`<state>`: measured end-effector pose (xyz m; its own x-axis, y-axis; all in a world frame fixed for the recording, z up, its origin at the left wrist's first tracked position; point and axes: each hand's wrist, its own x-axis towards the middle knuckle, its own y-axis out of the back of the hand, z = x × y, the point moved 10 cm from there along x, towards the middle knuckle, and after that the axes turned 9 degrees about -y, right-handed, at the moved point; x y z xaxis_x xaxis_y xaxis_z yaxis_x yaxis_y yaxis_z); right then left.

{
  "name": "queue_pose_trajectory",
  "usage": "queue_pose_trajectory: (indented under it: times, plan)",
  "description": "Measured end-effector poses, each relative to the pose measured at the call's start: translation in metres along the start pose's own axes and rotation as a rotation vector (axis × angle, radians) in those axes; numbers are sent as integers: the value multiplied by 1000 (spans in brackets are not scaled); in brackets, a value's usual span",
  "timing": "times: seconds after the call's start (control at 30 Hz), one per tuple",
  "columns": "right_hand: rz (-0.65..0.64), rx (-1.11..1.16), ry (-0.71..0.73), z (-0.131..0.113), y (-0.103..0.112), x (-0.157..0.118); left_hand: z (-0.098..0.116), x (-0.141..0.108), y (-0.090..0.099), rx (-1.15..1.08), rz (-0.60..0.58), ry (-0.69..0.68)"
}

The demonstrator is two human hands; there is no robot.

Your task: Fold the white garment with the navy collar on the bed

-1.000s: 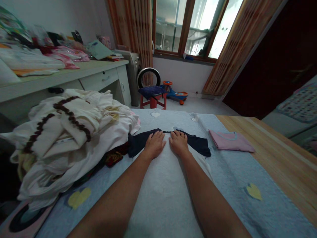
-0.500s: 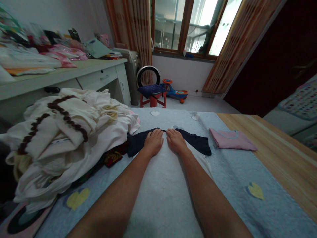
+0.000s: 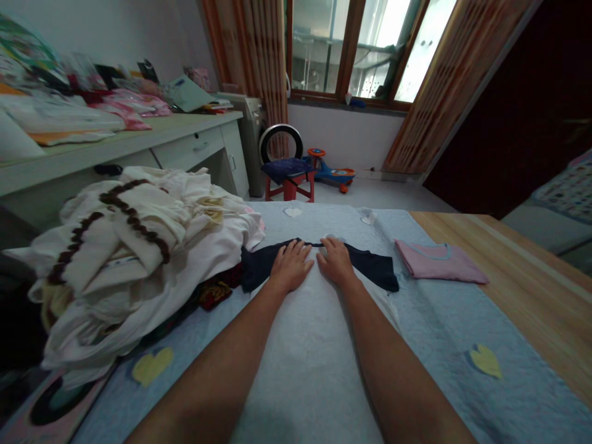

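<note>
Touching shirt [image 3: 312,354], left fingers [image 3: 300,250] extended, right fingers [image 3: 330,245] extended, clothes pile [image 3: 185,240] left, pink garment [image 3: 448,265] right

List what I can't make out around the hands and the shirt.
Head view, all three:
White shirt: lower end cut off by the bottom edge.
Its fabric beneath the left hand and right hand: hidden by them.
Dark patterned cloth: partly covered by the white cloth pile.

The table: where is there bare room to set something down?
Bare wood shows right of the pink top, and open cloth between that wood and the right arm. Crowded: the left, under the clothes heap, and the middle, where the left hand and right hand lie on the spread shirt.
</note>
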<state>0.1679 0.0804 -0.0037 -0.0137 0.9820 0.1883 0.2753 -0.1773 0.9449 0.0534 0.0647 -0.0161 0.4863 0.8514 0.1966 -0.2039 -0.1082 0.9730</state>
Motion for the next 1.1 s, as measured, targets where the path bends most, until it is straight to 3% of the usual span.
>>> queue_pose_trajectory:
  times: [0.27, 0.5, 0.77, 1.1]
  plan:
    - [-12, -33, 63, -7, 3, -1, 1, 4, 0, 23, -29, 16]
    - [-50, -66, 70, -7, 1, 2, 23, 20, 8, 79, 33, -70]
    - [-92, -56, 18, 1, -10, 4, 15, 19, 0, 9, 75, -41]
    - [15, 46, 24, 2, 8, 3, 27, 23, 5, -65, 92, -206]
